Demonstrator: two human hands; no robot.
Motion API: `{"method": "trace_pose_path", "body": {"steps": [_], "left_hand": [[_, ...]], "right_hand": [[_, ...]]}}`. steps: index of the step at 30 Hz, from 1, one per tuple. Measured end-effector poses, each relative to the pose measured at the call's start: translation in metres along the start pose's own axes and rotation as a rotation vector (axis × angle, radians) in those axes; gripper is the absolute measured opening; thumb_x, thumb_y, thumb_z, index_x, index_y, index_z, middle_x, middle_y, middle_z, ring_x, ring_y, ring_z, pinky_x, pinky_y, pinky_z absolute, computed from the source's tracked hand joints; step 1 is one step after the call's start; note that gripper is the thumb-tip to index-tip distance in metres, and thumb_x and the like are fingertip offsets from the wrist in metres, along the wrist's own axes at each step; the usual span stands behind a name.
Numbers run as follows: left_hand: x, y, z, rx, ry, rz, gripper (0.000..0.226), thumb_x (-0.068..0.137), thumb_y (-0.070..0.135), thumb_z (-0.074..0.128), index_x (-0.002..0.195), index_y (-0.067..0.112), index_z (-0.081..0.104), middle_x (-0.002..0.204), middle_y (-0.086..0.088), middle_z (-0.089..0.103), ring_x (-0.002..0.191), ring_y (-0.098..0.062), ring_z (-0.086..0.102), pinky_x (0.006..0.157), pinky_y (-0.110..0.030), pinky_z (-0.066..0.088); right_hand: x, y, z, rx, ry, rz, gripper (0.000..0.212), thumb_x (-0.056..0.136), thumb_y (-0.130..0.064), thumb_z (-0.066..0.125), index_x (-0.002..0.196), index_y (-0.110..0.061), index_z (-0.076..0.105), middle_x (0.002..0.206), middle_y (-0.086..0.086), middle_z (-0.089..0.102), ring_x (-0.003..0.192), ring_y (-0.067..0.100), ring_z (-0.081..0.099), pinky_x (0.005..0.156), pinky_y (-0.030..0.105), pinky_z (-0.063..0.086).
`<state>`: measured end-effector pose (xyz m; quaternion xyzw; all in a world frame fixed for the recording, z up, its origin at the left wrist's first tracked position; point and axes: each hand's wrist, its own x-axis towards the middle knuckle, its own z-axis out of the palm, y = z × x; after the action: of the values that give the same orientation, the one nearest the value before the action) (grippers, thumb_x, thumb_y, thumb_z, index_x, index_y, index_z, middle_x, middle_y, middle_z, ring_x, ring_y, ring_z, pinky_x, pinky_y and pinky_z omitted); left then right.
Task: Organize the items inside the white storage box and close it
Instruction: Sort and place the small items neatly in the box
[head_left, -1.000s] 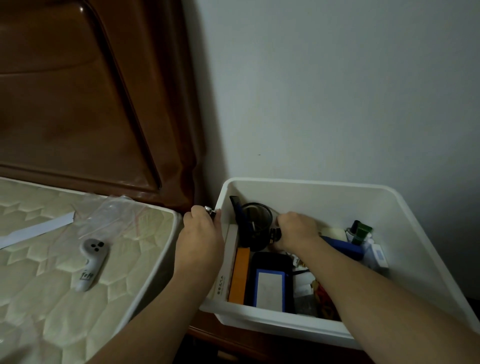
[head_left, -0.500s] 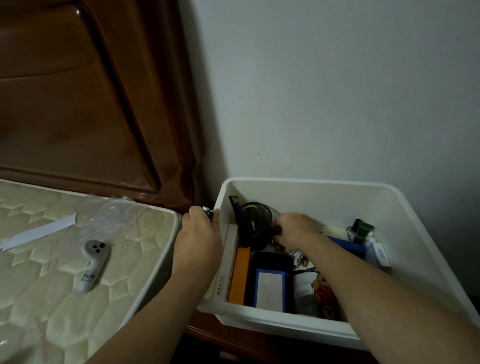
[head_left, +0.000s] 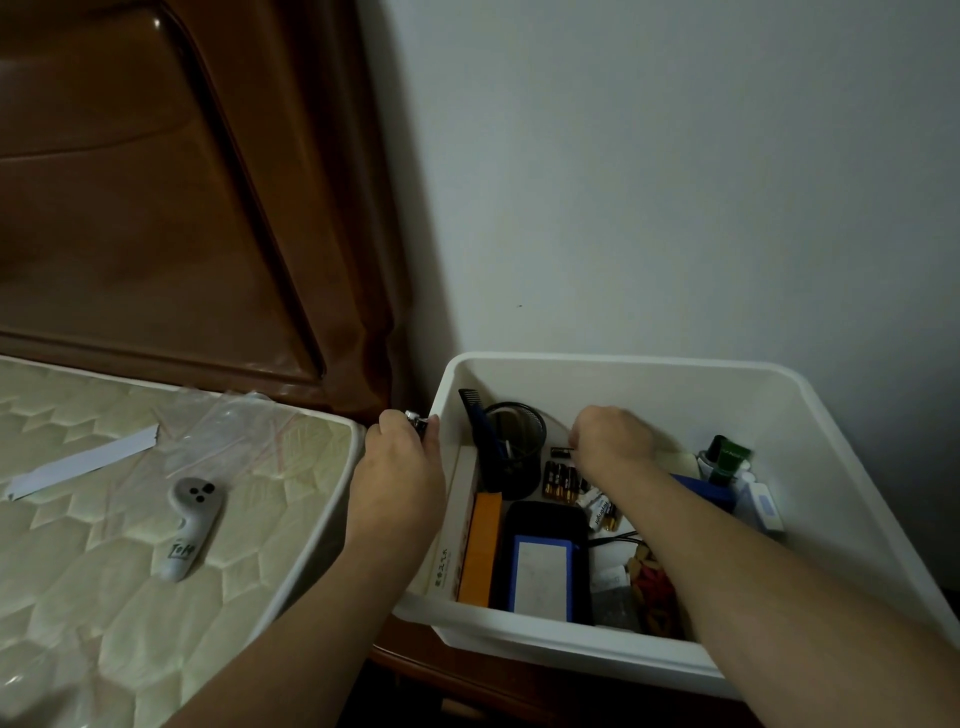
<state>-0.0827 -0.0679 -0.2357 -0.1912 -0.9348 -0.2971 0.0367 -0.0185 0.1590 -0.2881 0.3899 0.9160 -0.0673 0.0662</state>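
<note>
The white storage box (head_left: 623, 366) stands open on a wooden stand against the wall. Inside are a black mesh pen cup (head_left: 514, 452) with a dark comb (head_left: 475, 415), a row of batteries (head_left: 561, 480), an orange box (head_left: 480, 545), a black case with a blue-framed card (head_left: 540, 569), a green bottle (head_left: 724, 457) and a blue item (head_left: 701, 488). My left hand (head_left: 400, 467) rests at the box's left rim, gripping a small metal-tipped object (head_left: 415, 418). My right hand (head_left: 613, 439) is inside the box, pinching a small dark battery (head_left: 561, 452).
A mattress (head_left: 130, 545) lies to the left, with a white controller (head_left: 189, 525), a clear plastic bag (head_left: 234, 431) and a white strip (head_left: 83, 465) on it. A brown wooden headboard (head_left: 182, 182) rises behind. No lid is in view.
My right hand has moved right, away from the pen cup, and lifted a little, uncovering the row of batteries. My left hand has stayed at the rim.
</note>
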Motion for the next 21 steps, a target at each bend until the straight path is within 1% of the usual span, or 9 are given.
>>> {"method": "trace_pose_path", "body": {"steps": [2, 5, 6, 9, 13, 17, 21], "left_hand": [[0.0, 0.0, 0.0, -0.006, -0.002, 0.001, 0.029, 0.108, 0.048, 0.04, 0.105, 0.02, 0.049, 0.089, 0.003, 0.057, 0.067, -0.008, 0.058, 0.049, -0.017, 0.037], [-0.001, 0.002, -0.001, 0.005, 0.001, 0.002, 0.03, 0.108, 0.048, 0.04, 0.106, 0.019, 0.05, 0.088, 0.004, 0.056, 0.067, -0.008, 0.058, 0.049, -0.017, 0.038], [-0.001, 0.002, -0.001, 0.007, 0.0, 0.0, 0.03, 0.108, 0.047, 0.04, 0.106, 0.019, 0.05, 0.088, 0.004, 0.056, 0.067, -0.008, 0.059, 0.049, -0.017, 0.038], [-0.001, 0.001, -0.002, 0.005, -0.013, -0.001, 0.03, 0.109, 0.047, 0.04, 0.107, 0.019, 0.05, 0.09, 0.001, 0.059, 0.068, -0.009, 0.059, 0.05, -0.018, 0.039], [-0.002, 0.003, -0.002, 0.011, -0.002, 0.007, 0.03, 0.109, 0.046, 0.04, 0.107, 0.018, 0.05, 0.091, 0.001, 0.059, 0.066, -0.008, 0.057, 0.049, -0.017, 0.036], [0.0, 0.002, -0.002, -0.006, 0.002, 0.005, 0.03, 0.109, 0.044, 0.04, 0.108, 0.016, 0.05, 0.093, 0.0, 0.058, 0.068, -0.006, 0.055, 0.05, -0.018, 0.034], [-0.001, 0.0, 0.0, -0.007, 0.009, 0.01, 0.029, 0.109, 0.045, 0.04, 0.105, 0.017, 0.049, 0.09, 0.001, 0.056, 0.065, -0.006, 0.054, 0.048, -0.016, 0.032]], "right_hand": [[0.0, -0.002, 0.001, -0.016, -0.006, -0.006, 0.018, 0.094, -0.017, 0.07, 0.11, -0.023, 0.077, 0.1, 0.004, 0.072, 0.086, 0.023, 0.066, 0.069, 0.029, 0.055], [-0.001, -0.002, 0.003, -0.112, 0.026, -0.061, 0.019, 0.093, -0.011, 0.067, 0.11, -0.018, 0.074, 0.092, 0.004, 0.066, 0.081, 0.023, 0.062, 0.068, 0.03, 0.05], [-0.002, -0.003, 0.003, -0.155, 0.04, -0.082, 0.021, 0.091, -0.008, 0.067, 0.109, -0.018, 0.073, 0.092, 0.005, 0.066, 0.084, 0.024, 0.064, 0.067, 0.031, 0.049], [-0.004, -0.009, 0.003, -0.242, 0.039, -0.126, 0.025, 0.087, -0.004, 0.071, 0.108, -0.018, 0.073, 0.103, 0.005, 0.072, 0.095, 0.025, 0.072, 0.066, 0.032, 0.048], [0.0, -0.014, 0.004, -0.271, 0.038, -0.158, 0.027, 0.087, -0.005, 0.073, 0.11, -0.019, 0.072, 0.103, 0.005, 0.073, 0.096, 0.025, 0.073, 0.066, 0.033, 0.049], [0.002, -0.015, 0.007, -0.265, 0.061, -0.174, 0.023, 0.089, -0.005, 0.07, 0.108, -0.018, 0.073, 0.102, 0.006, 0.073, 0.096, 0.026, 0.073, 0.065, 0.033, 0.049], [0.003, -0.015, 0.008, -0.284, 0.077, -0.196, 0.021, 0.091, -0.006, 0.066, 0.107, -0.017, 0.074, 0.104, 0.007, 0.073, 0.097, 0.028, 0.073, 0.067, 0.033, 0.047]]}}
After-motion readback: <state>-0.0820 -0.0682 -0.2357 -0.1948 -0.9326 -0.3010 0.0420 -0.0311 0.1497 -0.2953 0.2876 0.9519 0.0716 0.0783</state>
